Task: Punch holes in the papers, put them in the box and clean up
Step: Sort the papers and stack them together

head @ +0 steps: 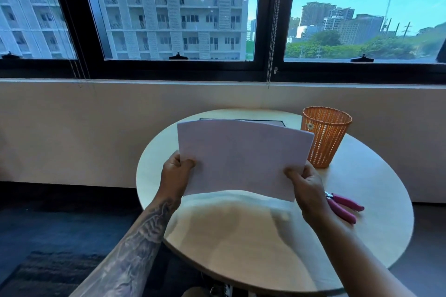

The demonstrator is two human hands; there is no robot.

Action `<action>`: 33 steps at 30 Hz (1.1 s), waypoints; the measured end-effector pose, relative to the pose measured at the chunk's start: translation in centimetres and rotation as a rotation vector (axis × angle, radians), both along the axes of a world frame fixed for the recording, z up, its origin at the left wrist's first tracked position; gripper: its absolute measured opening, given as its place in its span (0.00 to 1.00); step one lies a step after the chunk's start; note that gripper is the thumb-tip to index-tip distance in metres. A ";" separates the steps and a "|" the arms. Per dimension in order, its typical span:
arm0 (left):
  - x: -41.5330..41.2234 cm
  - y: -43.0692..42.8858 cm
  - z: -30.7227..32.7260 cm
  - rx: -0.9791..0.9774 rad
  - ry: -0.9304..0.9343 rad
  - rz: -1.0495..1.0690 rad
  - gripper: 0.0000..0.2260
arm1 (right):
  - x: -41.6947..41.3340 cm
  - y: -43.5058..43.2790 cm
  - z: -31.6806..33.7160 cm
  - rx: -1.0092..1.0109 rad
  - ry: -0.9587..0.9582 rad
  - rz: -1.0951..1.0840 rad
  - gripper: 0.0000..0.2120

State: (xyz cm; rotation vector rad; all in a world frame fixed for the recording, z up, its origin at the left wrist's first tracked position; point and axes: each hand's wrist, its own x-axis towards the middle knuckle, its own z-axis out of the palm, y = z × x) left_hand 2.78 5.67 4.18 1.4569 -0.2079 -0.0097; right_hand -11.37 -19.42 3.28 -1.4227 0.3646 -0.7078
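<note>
Pinching white paper sheets [243, 159], perhaps several, between left hand [177, 173] and right hand [306, 185]; one orange mesh basket [325, 137], one pink-handled punch [342, 206].

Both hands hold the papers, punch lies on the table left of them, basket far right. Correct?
Not quite: the head view shows the punch lying right of the papers, beside the right hand. The rest holds.
</note>
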 end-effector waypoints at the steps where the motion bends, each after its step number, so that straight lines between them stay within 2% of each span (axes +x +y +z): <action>1: 0.0 0.1 -0.1 0.003 -0.001 0.008 0.09 | 0.0 0.0 0.0 0.001 0.006 0.005 0.13; 4: -0.4 0.4 -1.9 0.059 0.017 0.025 0.06 | -0.1 0.0 -1.4 0.018 0.088 -0.011 0.11; 7: -0.9 0.3 -3.5 0.071 0.077 0.030 0.09 | -0.5 0.3 -2.8 0.003 0.178 -0.030 0.09; 13: -0.3 0.8 -0.8 0.159 -0.017 0.000 0.09 | -1.2 -0.8 -1.2 0.031 0.138 0.123 0.09; 16: 0.4 1.1 0.8 0.236 -0.030 -0.051 0.12 | -1.5 -1.8 -0.5 0.078 0.177 0.279 0.23; 17: 0.6 1.2 1.0 0.254 -0.039 -0.070 0.10 | -1.6 -1.9 -0.5 0.107 0.174 0.313 0.23; 21: 0.7 0.9 1.3 0.259 -0.122 -0.056 0.06 | -1.7 -0.8 -0.6 0.215 0.092 0.344 0.14; 23: 0.9 0.5 0.7 0.251 -0.142 0.025 0.13 | -1.4 -0.5 -0.7 0.265 0.033 0.301 0.13; 26: 0.0 -0.4 -1.2 0.163 0.000 0.170 0.32 | -0.6 -0.4 -0.6 0.290 -0.013 0.227 0.16; 29: -1.7 -2.2 -2.9 -0.110 0.279 0.018 0.42 | 0.8 -0.3 -0.4 0.308 -0.047 0.157 0.15; 31: -3.5 -3.8 -2.8 -0.260 0.452 -0.216 0.39 | 1.6 0.4 0.0 0.293 -0.063 0.152 0.15; 33: -5.0 -5.2 -2.2 -0.310 0.525 -0.419 0.31 | 2.2 1.1 0.2 0.270 -0.074 0.158 0.17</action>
